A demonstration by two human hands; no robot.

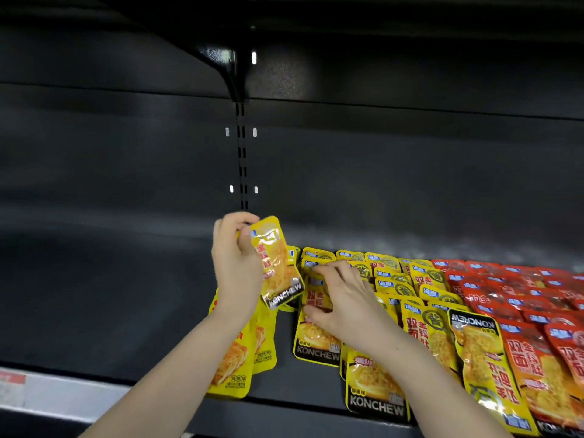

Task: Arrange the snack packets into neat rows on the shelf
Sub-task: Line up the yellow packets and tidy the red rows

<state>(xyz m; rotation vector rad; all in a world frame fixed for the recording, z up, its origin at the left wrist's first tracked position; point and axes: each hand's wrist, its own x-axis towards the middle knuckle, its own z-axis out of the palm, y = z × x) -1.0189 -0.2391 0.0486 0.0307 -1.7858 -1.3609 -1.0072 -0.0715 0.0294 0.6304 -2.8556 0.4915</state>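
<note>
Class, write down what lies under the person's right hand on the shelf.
Yellow packets lie under the right hand, overlapping in a column; one shows its KONCHEW end below the thumb. The hand covers their middles, so how they overlap there is hidden.

We've only got the one head view (wide-angle), sitting close in front of the shelf, facing its back wall and tilted slightly down.

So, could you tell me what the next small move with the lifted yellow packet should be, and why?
Probably lower the yellow packet held by the left hand onto the shelf, beside the lying packet that the right hand grips: the yellow rows end there.
</note>
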